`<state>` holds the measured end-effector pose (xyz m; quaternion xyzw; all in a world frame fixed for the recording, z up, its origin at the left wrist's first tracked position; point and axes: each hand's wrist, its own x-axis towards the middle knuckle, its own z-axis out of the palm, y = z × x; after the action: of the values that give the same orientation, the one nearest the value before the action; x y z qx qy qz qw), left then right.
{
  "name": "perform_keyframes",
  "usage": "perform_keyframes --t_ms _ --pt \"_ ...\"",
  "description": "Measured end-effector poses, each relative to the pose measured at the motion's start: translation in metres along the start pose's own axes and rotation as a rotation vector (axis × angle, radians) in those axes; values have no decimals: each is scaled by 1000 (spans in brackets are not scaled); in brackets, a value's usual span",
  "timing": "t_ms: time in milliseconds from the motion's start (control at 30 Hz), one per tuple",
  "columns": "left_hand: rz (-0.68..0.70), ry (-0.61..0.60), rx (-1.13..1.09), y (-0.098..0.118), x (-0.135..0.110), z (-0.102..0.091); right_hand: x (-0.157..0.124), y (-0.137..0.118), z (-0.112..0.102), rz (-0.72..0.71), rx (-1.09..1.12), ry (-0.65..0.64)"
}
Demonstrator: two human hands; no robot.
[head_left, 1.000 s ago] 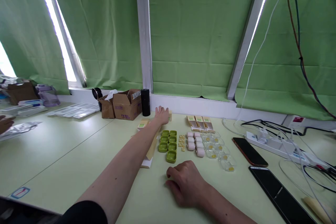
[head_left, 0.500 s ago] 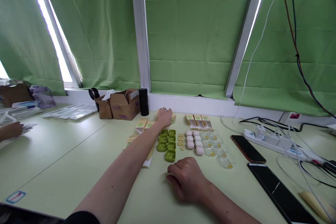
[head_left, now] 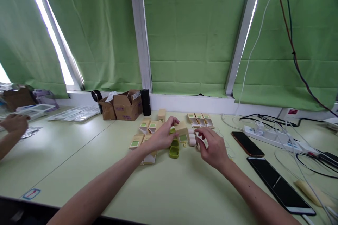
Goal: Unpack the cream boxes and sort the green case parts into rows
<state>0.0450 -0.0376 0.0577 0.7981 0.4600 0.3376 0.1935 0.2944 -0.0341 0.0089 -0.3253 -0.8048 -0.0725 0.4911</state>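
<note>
Held in my left hand [head_left: 164, 136] is a small beige cardboard box [head_left: 182, 130] with a green-and-white label, lifted over the middle of the table. Just right of the box, my right hand [head_left: 214, 148] hovers with curled fingers apart and nothing visible between them. Below the left hand are green square trays [head_left: 174, 152], partly hidden. Small yellow pieces [head_left: 185, 145] and pale pink rounded blocks [head_left: 192, 140] sit between the hands. Clear plastic cups [head_left: 230, 151] are mostly covered by the right hand. Several similar boxes [head_left: 136, 142] lie left of the trays.
Three open boxes [head_left: 200, 120] lie at the back, with a black cylinder [head_left: 145, 102] and brown cartons [head_left: 127, 106] farther left. Two phones [head_left: 280, 182] and a cabled power strip [head_left: 274, 137] are on the right. Another person's hand [head_left: 16, 123] is at far left.
My left hand has taken a box from the back and brought it nearer, toward the right. My right hand has moved up and right from the table's front, its fingers opening.
</note>
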Motion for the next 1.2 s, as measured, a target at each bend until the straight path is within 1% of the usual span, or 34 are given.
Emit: perform_keyframes --t_ms 67,133,200,300,367,433,533,633,700,767,867,967,1067,1200 --pt "18 -84 -51 13 -23 6 -5 7 -4 3 10 3" --pt "27 -160 -59 20 -40 15 -12 11 -5 -7 35 -21" --pt "25 -234 -45 21 -49 27 -21 13 -8 -35 77 -107" --pt "21 -284 -14 20 -53 39 -29 11 -13 -48 145 -280" --pt "29 -289 -7 20 -51 41 -30 7 -18 -28 191 -352" --pt "52 -271 4 21 -47 37 -29 4 -21 -16 234 -387" --pt "82 -200 54 22 -42 30 -27 -1 -22 -9 274 -422" --pt "82 -135 95 15 -41 31 -28 -5 -20 -15 270 -443" --pt "63 -82 84 7 -44 37 -30 -6 -17 -33 238 -444" --pt "44 -22 66 0 -47 44 -32 -4 -14 -64 200 -415" --pt "42 27 68 -7 -50 50 -34 3 -10 -80 160 -297" --pt "19 66 63 -9 -51 49 -35 9 -9 -61 130 -166" --pt "26 59 62 -10 -53 51 -35 9 -8 -77 116 -122" --pt "52 -3 12 -12 -57 59 -38 3 -3 -119 133 -166"
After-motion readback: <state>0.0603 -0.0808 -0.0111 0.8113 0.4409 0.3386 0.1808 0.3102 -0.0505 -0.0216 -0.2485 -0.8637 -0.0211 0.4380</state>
